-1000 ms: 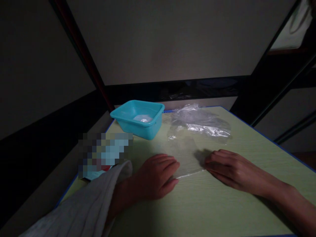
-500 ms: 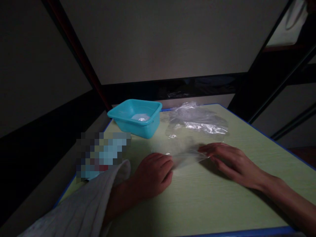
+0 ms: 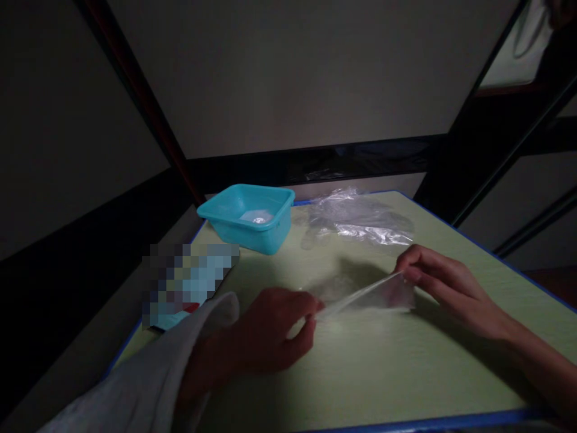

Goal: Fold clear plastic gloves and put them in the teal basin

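Observation:
A clear plastic bag (image 3: 360, 297) is stretched between my two hands, just above the table. My left hand (image 3: 277, 328) pinches its left end between thumb and fingers. At the upper right corner, my right hand (image 3: 451, 288) grips the bag between thumb and forefinger. The bag is folded or slanted, with its lower right corner hanging below my right fingers. Farther back lies a crumpled pile of clear plastic bags (image 3: 360, 216), apart from both hands.
A turquoise plastic basin (image 3: 270, 234) stands at the back left of the table, with something whitish and shiny (image 3: 256, 216) inside. A blurred-out flat item (image 3: 193, 282) lies by my left sleeve. The pale green table (image 3: 383, 373) has a blue edge; a wall panel rises behind it.
My right hand has lifted and moved slightly right, raising the bag's edge off the table. My left hand has turned into a clear pinch on the bag's other end.

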`<action>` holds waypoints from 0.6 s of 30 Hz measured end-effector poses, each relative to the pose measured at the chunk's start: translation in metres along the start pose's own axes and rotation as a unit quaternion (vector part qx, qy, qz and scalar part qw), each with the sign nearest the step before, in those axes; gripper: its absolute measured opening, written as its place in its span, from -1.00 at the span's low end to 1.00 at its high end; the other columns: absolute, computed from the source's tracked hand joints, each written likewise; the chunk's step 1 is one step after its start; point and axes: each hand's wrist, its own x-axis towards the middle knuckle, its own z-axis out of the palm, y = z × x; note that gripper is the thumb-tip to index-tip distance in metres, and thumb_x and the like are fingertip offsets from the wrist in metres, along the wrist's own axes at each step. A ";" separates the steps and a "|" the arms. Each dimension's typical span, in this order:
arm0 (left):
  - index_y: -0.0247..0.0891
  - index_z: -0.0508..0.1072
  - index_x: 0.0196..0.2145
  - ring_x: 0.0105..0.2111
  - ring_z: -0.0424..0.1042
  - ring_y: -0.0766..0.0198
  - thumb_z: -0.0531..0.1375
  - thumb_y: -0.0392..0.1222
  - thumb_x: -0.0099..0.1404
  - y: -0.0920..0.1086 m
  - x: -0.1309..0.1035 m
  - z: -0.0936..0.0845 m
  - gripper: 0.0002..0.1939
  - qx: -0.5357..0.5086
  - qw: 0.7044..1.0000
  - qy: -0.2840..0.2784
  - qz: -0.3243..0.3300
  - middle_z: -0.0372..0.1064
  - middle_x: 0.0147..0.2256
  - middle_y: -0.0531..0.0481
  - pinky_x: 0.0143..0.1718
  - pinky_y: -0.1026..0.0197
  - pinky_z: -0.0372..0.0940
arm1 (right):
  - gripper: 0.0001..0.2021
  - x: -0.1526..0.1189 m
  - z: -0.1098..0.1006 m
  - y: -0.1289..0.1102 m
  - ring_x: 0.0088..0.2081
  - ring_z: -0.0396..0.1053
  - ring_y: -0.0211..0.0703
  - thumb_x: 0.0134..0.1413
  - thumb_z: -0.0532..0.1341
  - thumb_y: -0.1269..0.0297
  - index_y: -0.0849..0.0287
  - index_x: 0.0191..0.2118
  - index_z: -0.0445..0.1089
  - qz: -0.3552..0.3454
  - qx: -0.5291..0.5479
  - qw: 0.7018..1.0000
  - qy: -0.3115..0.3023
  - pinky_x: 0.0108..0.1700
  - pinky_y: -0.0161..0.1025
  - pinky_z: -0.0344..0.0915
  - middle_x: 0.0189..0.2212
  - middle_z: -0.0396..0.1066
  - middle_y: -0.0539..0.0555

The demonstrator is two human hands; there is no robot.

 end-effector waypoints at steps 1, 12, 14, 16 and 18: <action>-0.27 0.39 -0.42 -0.47 0.44 0.27 -0.02 -0.30 0.21 0.004 0.001 -0.006 -0.81 -0.064 0.997 -0.012 -0.037 0.47 -0.46 -0.03 -0.37 0.26 0.32 | -0.77 0.000 0.000 -0.004 -0.59 0.28 -0.27 0.10 0.13 0.11 0.12 -0.47 0.29 0.013 0.049 0.999 -0.006 -0.58 -0.35 0.23 -0.61 0.30 -0.04; -0.26 0.21 -0.57 -0.69 0.37 0.30 0.16 -0.12 -0.06 -0.021 0.015 -0.006 -0.80 -0.546 0.755 -0.043 -0.361 0.23 -0.68 0.15 -0.68 0.29 0.30 | -0.73 0.017 0.011 -0.013 -0.69 0.21 -0.38 -0.18 0.30 0.12 0.17 -0.52 0.24 0.251 0.236 0.935 -0.084 -0.66 -0.42 0.24 -0.68 0.22 -0.09; -0.25 0.21 -0.53 -0.70 0.37 0.34 0.17 -0.15 -0.04 -0.031 0.015 0.003 -0.81 -0.516 0.763 -0.002 -0.389 0.23 -0.67 0.19 -0.64 0.30 0.32 | -0.73 0.022 0.015 -0.001 -0.68 0.21 -0.39 -0.21 0.30 0.14 0.18 -0.53 0.22 0.293 0.211 0.928 -0.094 -0.64 -0.40 0.28 -0.68 0.18 -0.11; -0.26 0.20 -0.52 -0.65 0.42 0.33 0.14 -0.15 0.01 -0.037 0.015 0.009 -0.83 -0.479 0.778 -0.013 -0.406 0.32 -0.62 0.14 -0.60 0.34 0.31 | -0.72 0.027 0.019 0.009 -0.66 0.21 -0.39 -0.22 0.29 0.14 0.18 -0.54 0.21 0.312 0.195 0.924 -0.103 -0.60 -0.37 0.32 -0.67 0.16 -0.13; -0.26 0.18 -0.54 -0.64 0.44 0.32 0.09 -0.17 0.03 -0.038 0.016 0.011 -0.86 -0.440 0.789 -0.041 -0.426 0.35 -0.60 0.10 -0.67 0.41 0.22 | -0.71 0.032 0.022 0.015 -0.64 0.22 -0.40 -0.22 0.30 0.13 0.19 -0.53 0.22 0.310 0.173 0.928 -0.116 -0.58 -0.37 0.34 -0.65 0.17 -0.13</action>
